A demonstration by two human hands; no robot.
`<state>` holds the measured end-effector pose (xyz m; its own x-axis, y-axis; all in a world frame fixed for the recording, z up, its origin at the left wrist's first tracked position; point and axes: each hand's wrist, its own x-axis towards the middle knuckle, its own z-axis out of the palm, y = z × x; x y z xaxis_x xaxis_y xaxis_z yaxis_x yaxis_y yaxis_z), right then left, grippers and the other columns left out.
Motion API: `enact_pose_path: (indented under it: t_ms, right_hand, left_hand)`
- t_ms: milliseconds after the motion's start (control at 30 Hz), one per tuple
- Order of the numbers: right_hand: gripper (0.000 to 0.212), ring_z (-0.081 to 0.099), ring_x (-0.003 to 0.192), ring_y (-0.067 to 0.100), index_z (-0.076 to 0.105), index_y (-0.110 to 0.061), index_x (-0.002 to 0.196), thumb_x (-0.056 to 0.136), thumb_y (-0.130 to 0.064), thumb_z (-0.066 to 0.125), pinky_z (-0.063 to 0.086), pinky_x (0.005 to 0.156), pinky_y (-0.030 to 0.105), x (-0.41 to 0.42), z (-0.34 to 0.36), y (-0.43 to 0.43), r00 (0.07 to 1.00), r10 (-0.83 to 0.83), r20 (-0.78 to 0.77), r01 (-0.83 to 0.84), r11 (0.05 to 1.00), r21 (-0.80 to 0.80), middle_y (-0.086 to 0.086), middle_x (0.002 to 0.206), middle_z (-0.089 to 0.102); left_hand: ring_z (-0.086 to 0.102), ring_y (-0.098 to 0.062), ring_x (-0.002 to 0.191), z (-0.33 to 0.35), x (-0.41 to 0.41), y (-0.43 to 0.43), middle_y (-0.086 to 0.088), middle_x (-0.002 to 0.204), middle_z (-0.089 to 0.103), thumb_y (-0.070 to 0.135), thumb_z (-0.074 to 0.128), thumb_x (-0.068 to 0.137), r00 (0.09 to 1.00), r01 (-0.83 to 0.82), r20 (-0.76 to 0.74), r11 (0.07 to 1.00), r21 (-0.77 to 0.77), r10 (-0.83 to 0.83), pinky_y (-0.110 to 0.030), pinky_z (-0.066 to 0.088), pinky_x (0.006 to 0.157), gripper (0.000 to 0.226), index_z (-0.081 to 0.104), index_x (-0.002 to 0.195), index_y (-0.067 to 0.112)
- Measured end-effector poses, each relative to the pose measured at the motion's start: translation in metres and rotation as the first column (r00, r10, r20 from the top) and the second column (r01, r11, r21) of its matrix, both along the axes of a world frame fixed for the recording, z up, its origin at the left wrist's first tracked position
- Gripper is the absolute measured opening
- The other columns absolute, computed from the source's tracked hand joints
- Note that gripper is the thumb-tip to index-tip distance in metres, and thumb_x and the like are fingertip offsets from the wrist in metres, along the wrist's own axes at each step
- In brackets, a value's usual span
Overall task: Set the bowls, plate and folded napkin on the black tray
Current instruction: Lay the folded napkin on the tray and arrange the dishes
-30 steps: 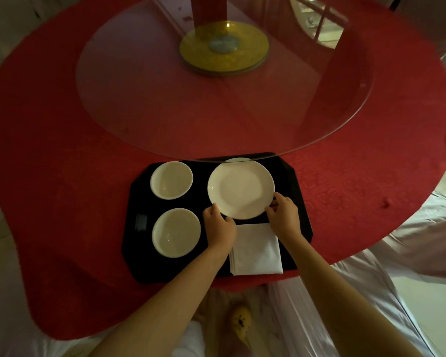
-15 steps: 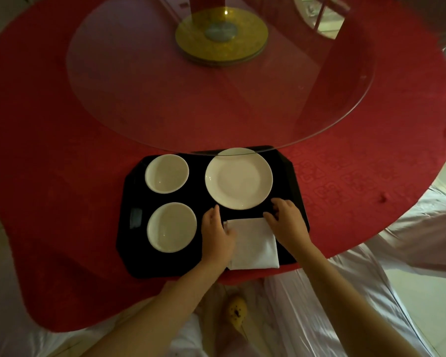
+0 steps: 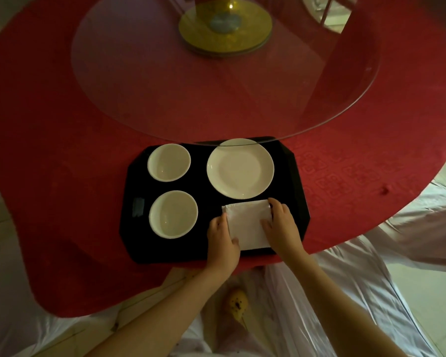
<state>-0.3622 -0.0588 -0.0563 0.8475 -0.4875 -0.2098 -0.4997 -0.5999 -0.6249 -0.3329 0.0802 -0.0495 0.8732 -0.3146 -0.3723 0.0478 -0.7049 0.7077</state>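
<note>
A black tray [image 3: 291, 181] lies on the red tablecloth near the table's front edge. On it stand two white bowls, one at the back left [image 3: 169, 162] and one at the front left [image 3: 173, 214], and a white plate [image 3: 240, 168] at the back right. A folded white napkin [image 3: 246, 224] lies flat on the tray in front of the plate. My left hand [image 3: 222, 240] rests against the napkin's left edge, and my right hand [image 3: 281, 225] lies on its right side with fingers over the cloth. Both hands touch the napkin.
A round glass turntable [image 3: 144, 104] covers the table's middle, its rim overhanging the tray's back edge and the plate. A gold disc [image 3: 225, 29] sits at its centre. White chair covers [image 3: 371, 292] are at the front right. A yellow object [image 3: 236, 304] lies on the floor below.
Both hands left the plate's front rim and came back toward me onto the napkin. The napkin has shifted slightly and now sits closer under the plate.
</note>
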Motion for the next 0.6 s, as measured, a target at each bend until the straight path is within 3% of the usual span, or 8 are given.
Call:
enact_pose_path:
  t_ms: [200,600]
  right_hand:
    - [0.051,0.048,0.103,0.024,0.035,-0.01,0.134,0.087,-0.008,0.052,0.038,0.078,0.026,-0.0097,-0.0053,0.0019,0.999,-0.001,0.04,0.001,1.0,-0.011,0.012,0.119,0.047]
    - [0.051,0.047,0.105,0.027,0.034,-0.01,0.135,0.087,-0.007,0.051,0.041,0.08,0.03,-0.0077,-0.0045,0.0028,1.0,-0.016,-0.008,0.016,1.0,-0.008,0.013,0.122,0.045]
  left_hand:
    - [0.032,-0.023,0.132,-0.003,-0.0032,-0.0017,-0.009,0.142,0.03,0.002,0.055,0.086,1.0,-0.006,0.028,1.0,0.014,0.005,-0.034,0.033,0.11,0.068,0.021,0.144,0.013]
    - [0.034,-0.023,0.131,-0.0045,-0.0025,-0.0003,-0.009,0.141,0.031,0.0,0.054,0.086,1.0,-0.003,0.025,1.0,-0.009,0.003,-0.034,0.034,0.11,0.068,0.022,0.144,0.013]
